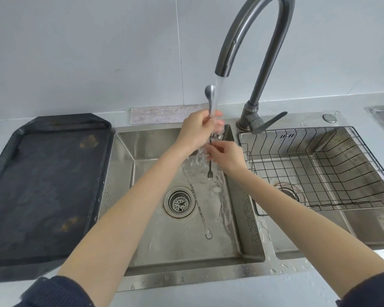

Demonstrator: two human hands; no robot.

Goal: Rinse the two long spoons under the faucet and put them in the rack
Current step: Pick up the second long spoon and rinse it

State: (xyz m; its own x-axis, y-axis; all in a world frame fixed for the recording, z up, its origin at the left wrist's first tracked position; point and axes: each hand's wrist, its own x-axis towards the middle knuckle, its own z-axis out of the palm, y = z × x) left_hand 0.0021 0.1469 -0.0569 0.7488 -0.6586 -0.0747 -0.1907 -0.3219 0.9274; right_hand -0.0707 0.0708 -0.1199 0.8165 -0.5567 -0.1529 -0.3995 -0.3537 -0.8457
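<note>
I hold one long metal spoon (210, 94) upright under the running faucet (248, 41). Its bowl points up beside the water stream and its small forked end hangs down over the left basin. My left hand (198, 129) grips the upper part of the stem. My right hand (225, 155) pinches the stem lower down, in the splashing water. The second long spoon (197, 202), with a twisted stem, lies flat on the floor of the left sink basin (142, 218), bowl toward me, beside the drain. The black wire rack (333, 173) sits in the right basin.
A dark tray (42, 185) lies on the counter left of the sink. A folded cloth (164, 114) rests behind the left basin. The faucet lever (268, 124) sticks out toward the rack. Water drops cover the sink rim and divider.
</note>
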